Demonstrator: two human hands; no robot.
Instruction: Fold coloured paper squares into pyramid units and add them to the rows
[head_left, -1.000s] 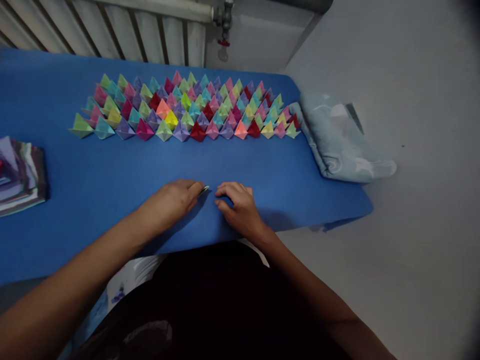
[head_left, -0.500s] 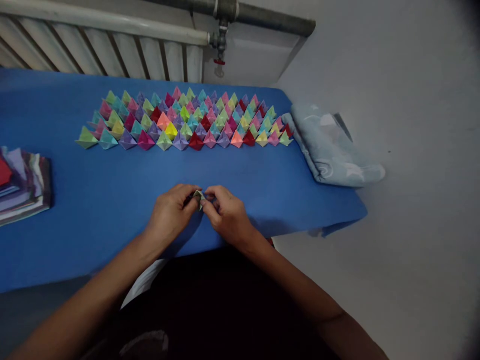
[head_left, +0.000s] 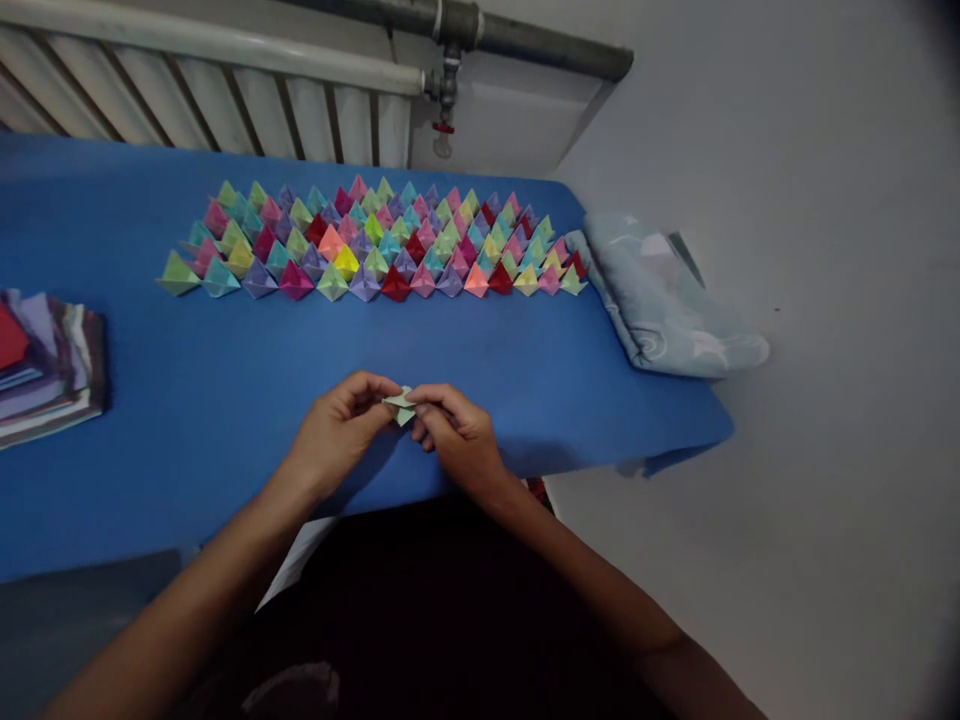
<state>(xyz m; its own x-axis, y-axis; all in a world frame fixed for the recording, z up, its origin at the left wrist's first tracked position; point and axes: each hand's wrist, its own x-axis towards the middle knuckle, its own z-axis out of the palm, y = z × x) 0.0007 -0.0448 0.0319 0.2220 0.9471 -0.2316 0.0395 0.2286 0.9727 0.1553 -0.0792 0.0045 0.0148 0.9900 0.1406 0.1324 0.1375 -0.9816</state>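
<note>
A small pale green folded paper piece (head_left: 404,414) is held between my two hands, above the near part of the blue-covered table (head_left: 247,430). My left hand (head_left: 337,425) pinches its left side between thumb and fingers. My right hand (head_left: 459,425) grips its right side, with fingertips partly covering it. Farther back, many small folded paper boats (head_left: 367,250) in mixed colours stand in close rows. A pale green boat (head_left: 180,274) sits at the front left end of these rows.
On the left lies a stack of coloured paper sheets (head_left: 49,365). A folded grey-blue patterned cloth (head_left: 660,310) rests at the table's right end, against the wall. Behind the table are a radiator (head_left: 217,95) and a pipe with a red-handled valve (head_left: 445,100).
The paper piece has been turned in my fingers and now shows more of its folded faces. My right hand has shifted slightly down. The view has moved a little.
</note>
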